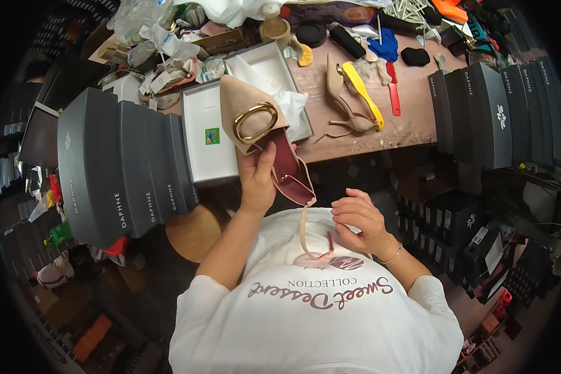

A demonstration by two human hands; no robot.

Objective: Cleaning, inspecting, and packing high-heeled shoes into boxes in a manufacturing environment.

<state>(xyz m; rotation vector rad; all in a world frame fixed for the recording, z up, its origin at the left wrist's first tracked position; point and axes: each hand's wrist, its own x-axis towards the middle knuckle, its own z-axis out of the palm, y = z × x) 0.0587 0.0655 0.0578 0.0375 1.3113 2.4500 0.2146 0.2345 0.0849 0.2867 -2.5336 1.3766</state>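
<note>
My left hand (257, 177) grips a beige pointed pump (233, 106) around its middle, thumb inside the opening. The pump has a gold oval buckle on the toe and a dark red lining; its thin ankle strap (303, 230) dangles loose in front of my shirt. To the right of the strap, my right hand (362, 218) is raised with fingers loosely bent and apart, holding nothing. On the table, a matching heeled shoe (335, 84) lies on its side beside a long yellow tool (362, 90). Right of them lies a red brush (393, 90).
A white-lined shoebox (198, 153) sits open behind my left hand, with white tissue paper (291, 103) at its right. Dark grey shoeboxes stand in rows at left (93, 168) and right (489, 118). Plastic bags (143, 22) and tools clutter the table's back. A round stool (193, 234) stands lower left.
</note>
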